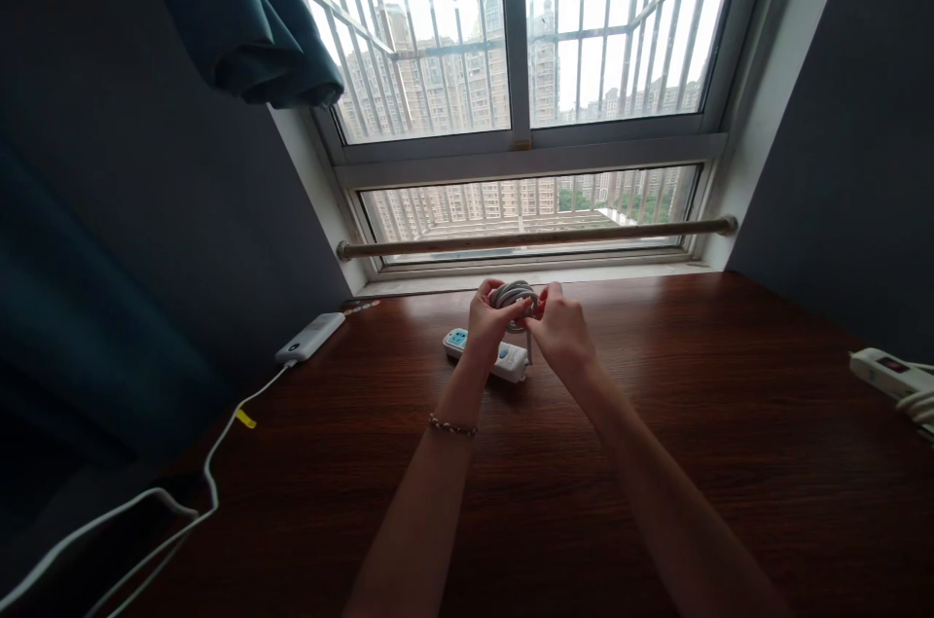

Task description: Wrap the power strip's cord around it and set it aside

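Note:
A grey power cord [515,291], wound into a coil, is held up between my two hands above the dark wooden tabletop. My left hand [487,318] grips the coil's left side, thumb across its front. At the right side, the fingers of my right hand [560,321] are pinched on the cord. Part of the cord hangs down from the coil to the right end of a white power strip [512,365]. The strip lies on the table, its blue socket face at the left, and my left wrist hides its middle.
A white power strip [312,338] with a white cable [213,462] lies at the left edge of the table [350,501]. Another power strip [886,373] with a bundled cord sits far right. Behind the table, a rail [540,238] crosses the window; a blue curtain [248,24] hangs upper left.

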### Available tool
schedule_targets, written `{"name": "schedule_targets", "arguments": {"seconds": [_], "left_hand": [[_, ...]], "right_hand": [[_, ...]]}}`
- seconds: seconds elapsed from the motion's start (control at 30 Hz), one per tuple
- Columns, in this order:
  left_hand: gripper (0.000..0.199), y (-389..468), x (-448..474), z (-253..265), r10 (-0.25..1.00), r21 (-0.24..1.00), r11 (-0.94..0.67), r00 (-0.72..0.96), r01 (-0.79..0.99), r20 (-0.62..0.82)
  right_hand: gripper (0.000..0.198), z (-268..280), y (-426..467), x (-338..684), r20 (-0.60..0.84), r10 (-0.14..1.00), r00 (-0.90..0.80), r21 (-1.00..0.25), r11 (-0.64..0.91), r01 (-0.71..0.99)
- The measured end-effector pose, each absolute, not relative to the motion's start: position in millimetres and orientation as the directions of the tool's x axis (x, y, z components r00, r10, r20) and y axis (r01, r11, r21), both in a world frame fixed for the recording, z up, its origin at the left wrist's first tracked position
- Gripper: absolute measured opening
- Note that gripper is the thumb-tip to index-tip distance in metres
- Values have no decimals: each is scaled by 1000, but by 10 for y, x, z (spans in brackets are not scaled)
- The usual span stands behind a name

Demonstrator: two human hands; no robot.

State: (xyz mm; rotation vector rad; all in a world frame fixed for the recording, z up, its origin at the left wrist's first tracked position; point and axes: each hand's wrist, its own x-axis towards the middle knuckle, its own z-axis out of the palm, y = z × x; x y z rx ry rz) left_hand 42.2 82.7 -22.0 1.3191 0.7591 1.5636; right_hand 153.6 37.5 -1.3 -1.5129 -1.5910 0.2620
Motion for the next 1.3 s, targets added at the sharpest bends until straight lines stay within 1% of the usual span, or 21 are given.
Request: {"name": "schedule_targets", "arguments": {"seconds": [0.07,0.1,0.13,0.17,0.2,0.27,0.3,0.33,0.4,0.47,0.6,0.7,0.83,0.93,1.0,1.13,1.3], "left_hand": [[40,821,388,-203,924,898,-363,31,-247,382],[40,813,374,-192,926,904,-346,64,-249,372],[40,803,365,-181,926,911,-324,109,-256,360],[39,792,359,-173,925,916,-298,156,-267,346],[38,781,358,-167,922,922,-270,200,-279,331],[37,766,366,-168,919,930,-217,258,-298,297],[36,764,372,-174,920,932,-197,271,-304,283],[36,766,378,-182,922,934,-184,276,-307,272],[37,775,386,-200,925,938,-172,278,-301,259],[38,786,385,-212,924,941,-173,282,-292,257],[35,787,369,-197,907,939,-208,305,-273,289],[33,762,350,-158,889,942,-261,327,-212,320],[33,716,311,-93,859,944,-308,391,-117,329],[36,705,282,-68,848,939,-336,411,-70,334],[35,716,273,-71,853,936,-351,398,-42,338],[32,746,283,-101,861,931,-364,385,12,332],[30,758,302,-115,862,929,-369,385,28,331]], "right_hand": [[54,-19,395,1567,521,829,204,-653,232,721],[63,-24,419,1597,553,809,201,-648,266,714],[68,-32,450,1634,557,814,164,-667,320,673],[71,-44,487,1676,524,847,89,-712,378,592],[69,-60,527,1718,462,887,-21,-777,416,472],[62,-104,602,1792,332,911,-244,-897,385,216],[59,-129,633,1820,294,903,-313,-928,348,131],[58,-156,660,1840,276,898,-342,-943,322,84],[57,-209,697,1859,276,903,-328,-945,318,79],[56,-256,722,1856,289,908,-303,-934,337,118],[58,-313,744,1833,363,885,-293,-892,421,167],[57,-325,743,1828,408,856,-316,-871,469,144],[55,-330,739,1840,429,831,-353,-865,491,104],[54,-336,738,1847,425,842,-332,-862,489,136],[50,-342,739,1850,427,844,-324,-860,490,144],[43,-366,766,1857,440,822,-362,-871,489,50],[42,-397,808,1857,429,803,-413,-900,419,-120]]}}
